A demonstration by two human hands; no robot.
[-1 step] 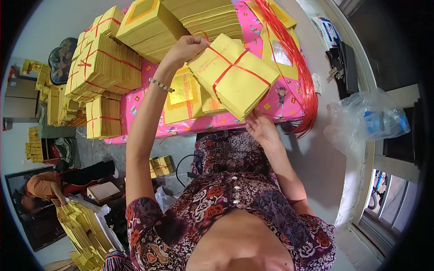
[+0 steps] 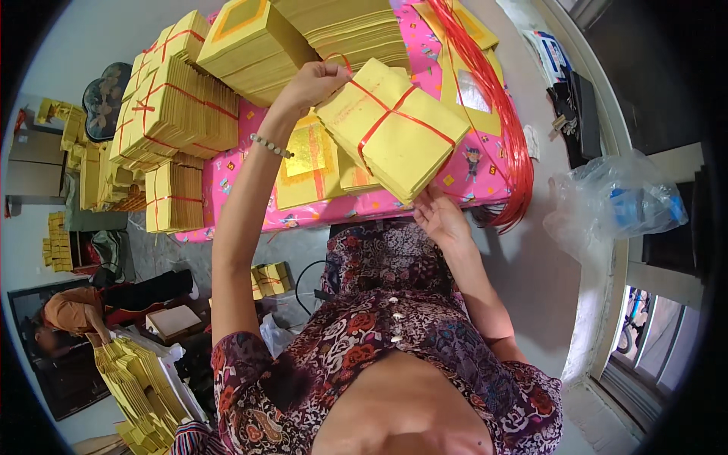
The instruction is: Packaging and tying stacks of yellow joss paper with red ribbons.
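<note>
A bundle of yellow paper sheets [image 2: 409, 133], crossed by red plastic string [image 2: 387, 112], is held tilted above the pink table cover. At its upper left edge, my left hand [image 2: 312, 85] is closed in a pinch on the red string, a loop of which curls above the fingers. Under the bundle's near corner, my right hand [image 2: 441, 218] grips from below, its fingertips partly hidden by the paper. Behind the bundle, yellow sheets with a gold square [image 2: 305, 155] lie on the table.
Tied yellow bundles [image 2: 171, 114] are piled on the left, beside tall loose stacks [image 2: 254, 53]. A hank of red string [image 2: 509, 152] hangs over the table's right end. A clear plastic bag [image 2: 607, 201] hangs at the far right. Another person [image 2: 80, 311] works at lower left beside yellow paper.
</note>
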